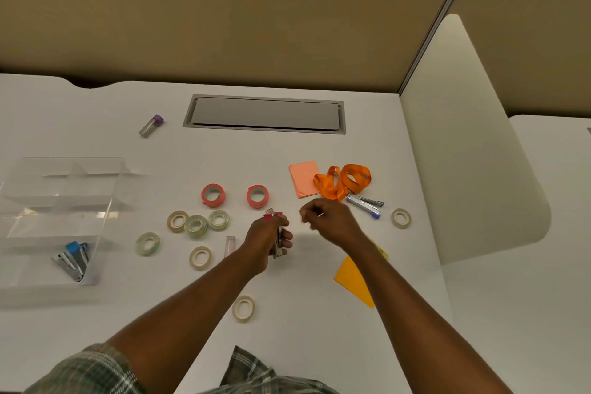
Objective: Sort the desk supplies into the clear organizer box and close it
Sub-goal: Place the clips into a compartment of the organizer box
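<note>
My left hand [267,238] grips a small metal stapler with red trim [277,245], held upright over the white desk. Just to its right my right hand [329,221] hovers with fingers curled; something thin and pale may be pinched at the fingertips, too small to tell. The clear organizer box [60,201] stands open at the left, with a blue stapler [75,261] in its near compartment. Several clear and cream tape rolls [195,225] lie between the box and my hands, and two red tape rolls [213,194] sit behind them.
An orange lanyard [343,181], a pink sticky pad [303,176] and another stapler [366,205] lie at the right. An orange paper [355,283] lies under my right forearm. A purple-capped vial [152,125] and a grey cable hatch [264,113] are farther back.
</note>
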`<state>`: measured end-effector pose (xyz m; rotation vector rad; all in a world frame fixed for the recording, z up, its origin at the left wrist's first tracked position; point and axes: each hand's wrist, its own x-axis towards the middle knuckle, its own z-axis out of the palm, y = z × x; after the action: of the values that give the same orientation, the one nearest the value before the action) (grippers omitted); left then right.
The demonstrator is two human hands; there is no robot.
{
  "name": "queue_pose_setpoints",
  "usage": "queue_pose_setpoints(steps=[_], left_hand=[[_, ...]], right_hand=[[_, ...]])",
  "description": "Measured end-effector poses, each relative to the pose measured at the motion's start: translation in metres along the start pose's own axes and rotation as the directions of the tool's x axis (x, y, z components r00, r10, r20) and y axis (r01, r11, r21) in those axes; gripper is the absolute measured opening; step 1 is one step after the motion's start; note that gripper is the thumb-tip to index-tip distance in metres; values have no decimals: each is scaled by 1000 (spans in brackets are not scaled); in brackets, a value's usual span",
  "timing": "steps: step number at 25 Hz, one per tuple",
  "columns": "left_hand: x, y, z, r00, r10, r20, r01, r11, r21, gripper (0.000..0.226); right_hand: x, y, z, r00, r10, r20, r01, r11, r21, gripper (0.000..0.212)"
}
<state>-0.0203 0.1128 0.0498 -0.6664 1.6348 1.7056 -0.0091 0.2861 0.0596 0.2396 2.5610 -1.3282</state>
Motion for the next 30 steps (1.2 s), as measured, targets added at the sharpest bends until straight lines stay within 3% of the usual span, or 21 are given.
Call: queue_pose_setpoints(steps=[2, 4, 10, 12, 14, 16, 19, 22, 24, 26, 27, 29, 30], left_hand=[[-2, -4, -5, 1000, -15, 5, 15, 1000, 13, 13], [-5, -8, -9, 1000, -17, -5, 17, 999, 33, 15], [-6, -16, -24, 999, -18, -41, 20, 998, 62, 19], [-8, -16, -27, 999, -12, -43, 15, 998, 62, 17], [-12, -15, -30, 999, -6, -42, 9, 998, 59, 16], [-15, -16, -35, 999, -4, -38, 6, 999, 45, 16], [-19, -18, -45, 1000, 1, -27, 0, 1000, 20, 15], [-24, -18, -57, 1000, 15, -12, -16, 1000, -19, 20], [-29, -15, -69, 1000, 25, -3, -25, 998, -60, 24], [-36, -10, -87, 999, 36, 6, -35, 995, -96, 31], [-41, -6, -97, 999, 37, 13, -36, 993, -116, 36], [-50, 1, -121, 999, 33, 20, -29, 985, -173, 44], [-55, 4, -135, 999, 34, 19, -30, 979, -199, 47]], right_hand=[[13, 27, -18, 964, -1, -266, -57, 976, -210, 17], [21, 56, -33, 911, 0, -411, -212, 858, -469, 28], [30, 88, -38, 926, 17, -377, -316, 581, -750, 18], [28, 87, -33, 924, 21, -382, -328, 558, -763, 16], [26, 85, -27, 922, -3, -387, -308, 600, -738, 16], [22, 76, -22, 920, 10, -393, -279, 719, -636, 28], [17, 49, -16, 912, 88, -401, -227, 922, -314, 43], [5, 18, -6, 899, -4, -437, -46, 993, -105, 47], [-1, -6, 4, 898, 47, -438, -10, 996, 86, 48], [0, -32, 20, 923, 187, -337, -8, 884, 468, 46], [1, -45, 28, 938, 244, -247, -18, 745, 666, 43], [2, -71, 50, 954, 286, -94, -58, 481, 875, 31], [2, -83, 62, 956, 289, -43, -82, 408, 910, 26]])
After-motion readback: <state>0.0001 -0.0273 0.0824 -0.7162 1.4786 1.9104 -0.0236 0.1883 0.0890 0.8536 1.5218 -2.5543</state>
